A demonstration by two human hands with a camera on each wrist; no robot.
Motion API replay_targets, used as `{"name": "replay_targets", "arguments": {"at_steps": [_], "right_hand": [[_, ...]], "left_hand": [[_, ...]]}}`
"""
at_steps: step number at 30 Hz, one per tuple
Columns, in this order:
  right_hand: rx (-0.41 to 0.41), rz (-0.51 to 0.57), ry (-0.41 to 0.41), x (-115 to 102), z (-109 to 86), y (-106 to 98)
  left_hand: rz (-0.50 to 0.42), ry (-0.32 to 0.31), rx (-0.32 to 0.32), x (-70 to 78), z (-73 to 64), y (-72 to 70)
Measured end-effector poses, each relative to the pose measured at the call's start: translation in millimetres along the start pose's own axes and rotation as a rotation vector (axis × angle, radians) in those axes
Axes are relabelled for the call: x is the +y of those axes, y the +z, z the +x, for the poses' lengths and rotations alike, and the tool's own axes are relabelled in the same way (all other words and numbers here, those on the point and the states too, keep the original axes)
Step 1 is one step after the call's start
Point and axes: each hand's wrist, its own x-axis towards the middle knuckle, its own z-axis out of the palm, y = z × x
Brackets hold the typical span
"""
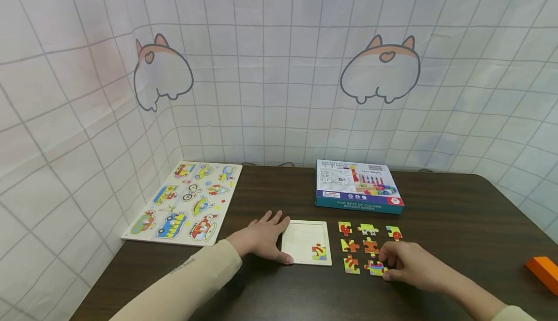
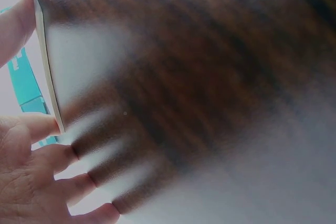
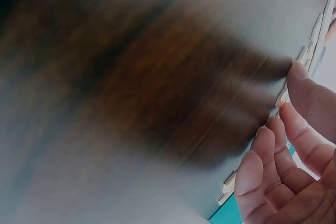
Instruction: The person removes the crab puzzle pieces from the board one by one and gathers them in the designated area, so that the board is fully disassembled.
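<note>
In the head view a square wooden puzzle tray point(image 1: 301, 236) lies on the table with one puzzle piece point(image 1: 319, 252) in its lower right corner. My left hand point(image 1: 263, 239) rests at the tray's left side, fingers spread, thumb on the near corner. The left wrist view shows its thumb and forefinger against the tray's thin edge point(image 2: 49, 72). Right of the tray, loose jigsaw pieces point(image 1: 350, 246) lie in rough rows. My right hand point(image 1: 411, 265) pinches the puzzle piece with a rainbow-striped patch point(image 1: 375, 267) between thumb and forefinger, low at the table.
A picture peg board point(image 1: 187, 205) with vehicles lies at the left. Behind the loose pieces sits a flat teal toy box point(image 1: 358, 185). An orange block point(image 1: 544, 273) is at the right edge. A white grid-patterned curtain point(image 1: 279, 69) surrounds the dark wooden table point(image 1: 279, 292).
</note>
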Motion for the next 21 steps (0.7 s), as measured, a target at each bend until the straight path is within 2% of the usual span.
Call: {"name": "replay_targets", "arguments": {"at_steps": [6,12,16,21], "right_hand": [[-0.008,-0.012,0.012,-1,-0.1,-2],[0.042,-0.028,0.001,-11,5.3,-4],[0.05,-0.011,-0.027,-27,19.3,-2],[0.003,-0.042,-0.078,-52,43.8,8]], "left_hand": [[0.003,-0.005,0.0,1.0,0.2,0.2],[0.008,-0.002,-0.001,0.7,1.2,0.0],[0.012,-0.004,-0.002,0.8,1.1,-0.2],[0.017,-0.008,-0.001,1.3,0.1,0.7]]}}
